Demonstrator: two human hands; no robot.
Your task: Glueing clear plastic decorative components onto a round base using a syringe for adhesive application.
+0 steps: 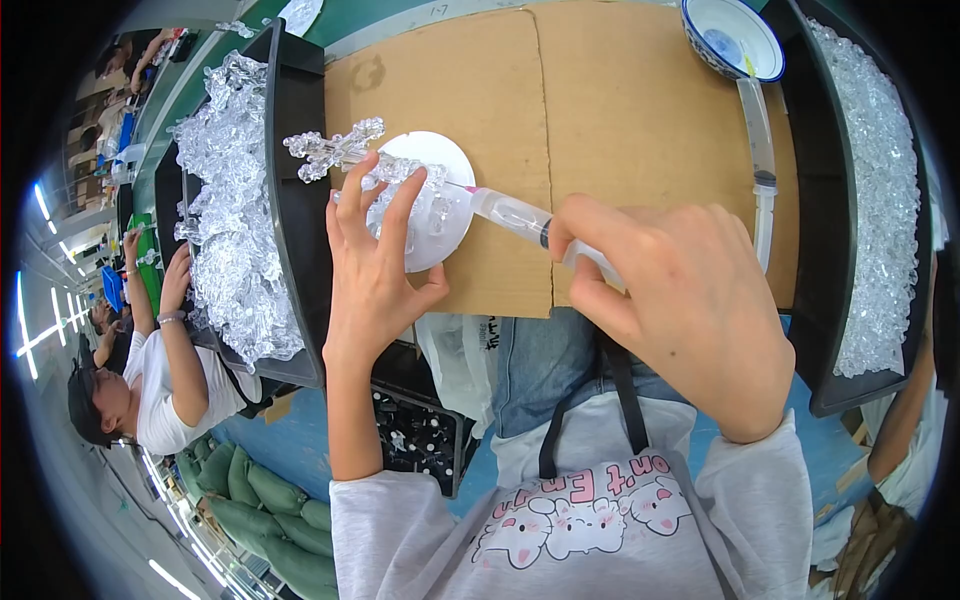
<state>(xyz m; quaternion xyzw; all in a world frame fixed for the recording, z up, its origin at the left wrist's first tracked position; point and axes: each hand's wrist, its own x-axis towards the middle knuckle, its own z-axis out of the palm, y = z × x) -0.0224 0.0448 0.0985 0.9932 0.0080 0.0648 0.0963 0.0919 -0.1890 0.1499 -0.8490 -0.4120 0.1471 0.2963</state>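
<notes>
My left hand (370, 270) bends its fingers over a clear, knobbly plastic piece (335, 152), steadying it above a round white disc (452, 215). Its thumb stays apart, near the disc's lower edge. More clear plastic lies on the disc, partly hidden behind the fingers. My right hand (680, 290) is closed round a clear syringe (515, 215) with a dark plunger seal. The pink base of the syringe's tip points left, and its thin needle reaches the clear piece at the disc.
Black bins hold clear plastic pieces (240, 220) on the left and small clear bits (878, 200) on the right. A second syringe (758, 150) leans on a blue-and-white bowl (735, 40). Cardboard (650, 120) covers the table. A person (165, 390) works at far left.
</notes>
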